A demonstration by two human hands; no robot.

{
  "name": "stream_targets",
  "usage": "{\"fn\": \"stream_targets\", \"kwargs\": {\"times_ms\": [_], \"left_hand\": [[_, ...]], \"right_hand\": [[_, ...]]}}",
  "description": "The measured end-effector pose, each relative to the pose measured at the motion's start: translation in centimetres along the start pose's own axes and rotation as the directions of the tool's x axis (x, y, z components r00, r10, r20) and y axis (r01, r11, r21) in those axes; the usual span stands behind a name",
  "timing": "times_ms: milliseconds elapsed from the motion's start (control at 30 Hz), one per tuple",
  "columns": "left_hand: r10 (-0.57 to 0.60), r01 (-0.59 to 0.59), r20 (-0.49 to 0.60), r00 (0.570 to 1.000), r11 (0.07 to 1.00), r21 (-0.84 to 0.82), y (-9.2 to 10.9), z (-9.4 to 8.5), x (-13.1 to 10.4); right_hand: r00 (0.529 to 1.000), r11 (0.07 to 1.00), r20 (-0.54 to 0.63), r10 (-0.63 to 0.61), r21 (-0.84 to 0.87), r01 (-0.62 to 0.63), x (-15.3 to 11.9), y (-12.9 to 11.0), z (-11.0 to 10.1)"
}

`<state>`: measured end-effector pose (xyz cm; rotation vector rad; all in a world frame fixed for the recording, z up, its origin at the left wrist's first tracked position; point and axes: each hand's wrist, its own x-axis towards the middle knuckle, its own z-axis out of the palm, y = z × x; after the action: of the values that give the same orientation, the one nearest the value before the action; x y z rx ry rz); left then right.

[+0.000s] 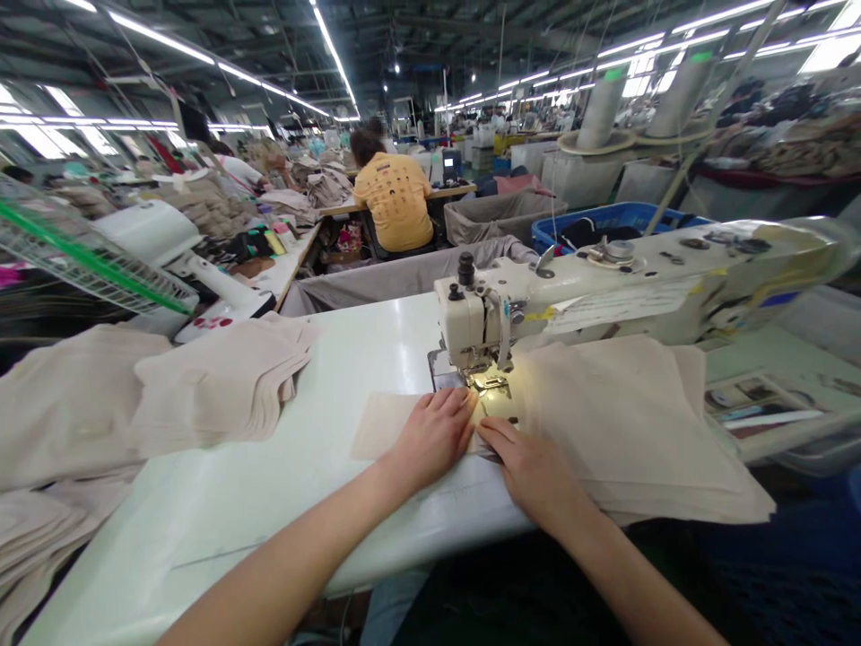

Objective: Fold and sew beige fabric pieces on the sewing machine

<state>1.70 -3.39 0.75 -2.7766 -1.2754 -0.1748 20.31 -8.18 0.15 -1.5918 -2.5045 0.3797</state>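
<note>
A small beige fabric piece [382, 423] lies flat on the sewing table, partly under my left hand [436, 435]. The fingers of that hand are together and bent, pressing the fabric just in front of the needle area. Close on the right, my right hand [531, 462] pinches the fabric's near edge between thumb and fingers. Above the fingertips stands the head of a sewing machine [471, 318], its lamp lighting the presser foot [492, 386]. The fabric between the hands is mostly hidden by the fingers.
A stack of beige fabric pieces [625, 422] lies right of the needle. More beige stacks [215, 381] cover the table's left end, near a white fan [152, 238]. Beyond the table are a grey cloth bin [404, 274], a blue basket [619, 215] and a seated person in yellow [395, 202].
</note>
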Motion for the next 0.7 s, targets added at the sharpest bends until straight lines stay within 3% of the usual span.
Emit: {"fn": "stream_targets", "kwargs": {"times_ms": [700], "left_hand": [[-0.002, 0.003, -0.021, 1.0, 1.0, 0.004, -0.7, 0.15, 0.68]], "right_hand": [[0.997, 1.0, -0.078, 0.025, -0.015, -0.026, 1.08, -0.17, 0.75]]}}
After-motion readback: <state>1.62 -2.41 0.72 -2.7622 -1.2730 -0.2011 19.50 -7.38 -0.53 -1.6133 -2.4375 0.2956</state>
